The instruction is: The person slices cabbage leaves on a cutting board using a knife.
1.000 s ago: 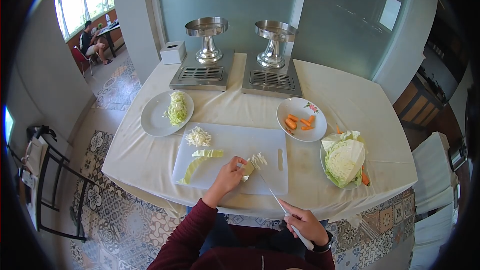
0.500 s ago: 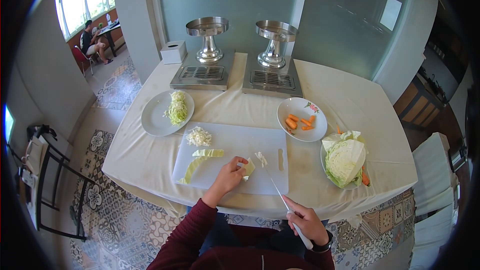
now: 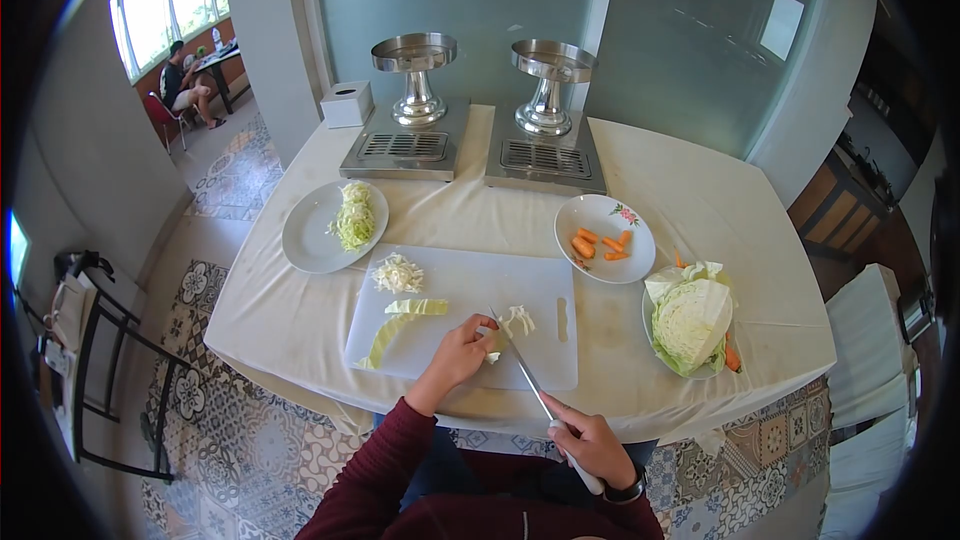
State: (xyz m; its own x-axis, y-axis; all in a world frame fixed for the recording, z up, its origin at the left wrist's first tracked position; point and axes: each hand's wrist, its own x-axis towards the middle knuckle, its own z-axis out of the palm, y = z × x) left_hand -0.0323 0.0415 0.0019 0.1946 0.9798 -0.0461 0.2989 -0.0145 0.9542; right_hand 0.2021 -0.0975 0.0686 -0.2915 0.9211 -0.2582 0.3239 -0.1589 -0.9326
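On the white cutting board (image 3: 470,280), my left hand (image 3: 462,347) is closed on a piece of cabbage (image 3: 494,345), its fingertips curled over the top. My right hand (image 3: 592,445) grips a white-handled knife (image 3: 528,372), the blade angled up and left against the cabbage beside my left fingers. Thin cabbage shreds (image 3: 518,320) lie just right of the blade tip. Two cabbage strips (image 3: 385,338) rest on the board's left side, with a small heap of shredded cabbage (image 3: 398,273) above them.
A grey plate (image 3: 305,240) with shredded cabbage stands at left. A flowered bowl (image 3: 635,265) of carrot pieces and a plate with a cut cabbage (image 3: 692,322) are at right. Two metal stands (image 3: 418,85) and a tissue box (image 3: 347,105) line the back. A person (image 3: 185,80) sits far off.
My right hand has moved the knife left, from beside the shreds to the cabbage piece at my left fingertips. The shreds right of the blade have spread slightly. My left hand barely moved.
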